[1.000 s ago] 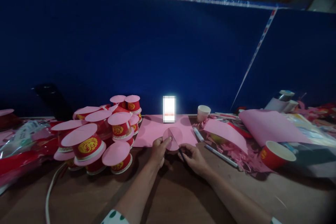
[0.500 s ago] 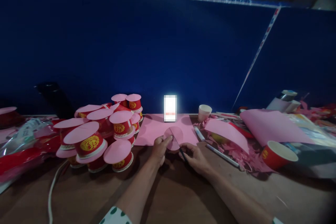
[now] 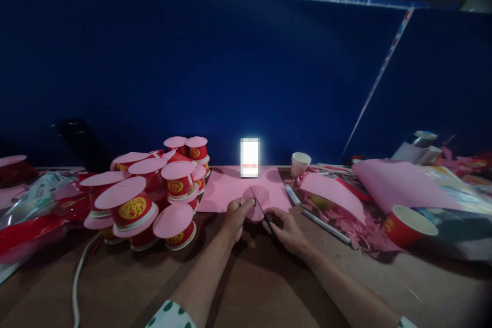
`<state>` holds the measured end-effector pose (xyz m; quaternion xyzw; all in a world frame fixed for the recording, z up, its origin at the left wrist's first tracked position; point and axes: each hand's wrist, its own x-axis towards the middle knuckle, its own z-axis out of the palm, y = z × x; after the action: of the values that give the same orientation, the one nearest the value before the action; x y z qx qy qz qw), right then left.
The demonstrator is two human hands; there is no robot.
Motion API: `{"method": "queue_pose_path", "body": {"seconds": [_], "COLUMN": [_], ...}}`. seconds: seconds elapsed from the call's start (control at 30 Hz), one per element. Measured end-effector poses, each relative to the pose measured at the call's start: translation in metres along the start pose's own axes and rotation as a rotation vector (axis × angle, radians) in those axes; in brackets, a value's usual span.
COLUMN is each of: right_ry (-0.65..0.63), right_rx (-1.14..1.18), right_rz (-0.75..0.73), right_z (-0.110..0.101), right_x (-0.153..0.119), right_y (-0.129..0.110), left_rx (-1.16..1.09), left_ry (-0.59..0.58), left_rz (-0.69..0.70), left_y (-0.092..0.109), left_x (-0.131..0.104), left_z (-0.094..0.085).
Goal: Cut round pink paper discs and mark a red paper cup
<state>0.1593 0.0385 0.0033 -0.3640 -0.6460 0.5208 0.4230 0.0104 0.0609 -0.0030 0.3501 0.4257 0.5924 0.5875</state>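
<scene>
Between my two hands is a round piece of pink paper (image 3: 262, 198), held just above the table. My left hand (image 3: 234, 220) pinches its left edge, thumb on top. My right hand (image 3: 286, 230) is closed around the dark handles of a pair of scissors (image 3: 270, 225), whose thin blades lie across the paper disc, pointing up and left. The finger loops are mostly hidden by the fingers. Behind the disc, a larger pink sheet (image 3: 215, 189) lies flat on the table. A lit phone (image 3: 250, 158), its screen blurred out, stands at the back of that sheet.
Red paper cups with pink disc tops (image 3: 125, 205) are stacked at left, beside a white cable (image 3: 79, 271). To the right are a pale cup (image 3: 300, 164), markers (image 3: 326, 227), pink scraps (image 3: 346, 223), curved pink paper (image 3: 332, 192) and a red cup (image 3: 407, 228). A blue partition (image 3: 230, 61) rises behind.
The scissors and paper disc have shifted slightly against each other; the blades lie a little differently across the disc. Both hands stay almost in place. The whole view has moved very slightly.
</scene>
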Motion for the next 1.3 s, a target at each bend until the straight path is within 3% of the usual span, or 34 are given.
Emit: {"method": "queue_pose_path", "body": {"seconds": [0.53,0.7,0.83,0.97,1.03,1.2,1.3], "right_ry": [-0.025,-0.022,-0.064,-0.05,-0.007,0.045,-0.023], "right_rx": [-0.016,-0.099,-0.179,-0.381,-0.522,-0.975,-1.052], "right_rz": [0.009,0.0,-0.036,-0.087,-0.072,-0.045,-0.033], "right_z": [-0.001,-0.003,-0.003,-0.006,-0.012,-0.039,-0.055], "right_x": [0.001,-0.001,-0.005,-0.008,-0.009,-0.025,-0.047], "right_y": [0.003,0.006,-0.002,-0.011,-0.016,-0.035,-0.045], "left_rx": [-0.032,-0.122,-0.231,-0.291,-0.276,-0.055,0.17], "left_ry": [0.018,0.145,0.228,0.353,0.362,0.243,0.183], "left_rz": [-0.029,0.034,0.007,0.031,0.064,0.189,0.251], "left_y": [-0.001,-0.001,0.004,0.01,0.012,0.008,0.003], "left_x": [0.001,0.003,0.008,0.013,0.014,0.01,0.007], "left_z": [-0.001,-0.001,-0.004,-0.009,-0.011,-0.012,-0.011]}}
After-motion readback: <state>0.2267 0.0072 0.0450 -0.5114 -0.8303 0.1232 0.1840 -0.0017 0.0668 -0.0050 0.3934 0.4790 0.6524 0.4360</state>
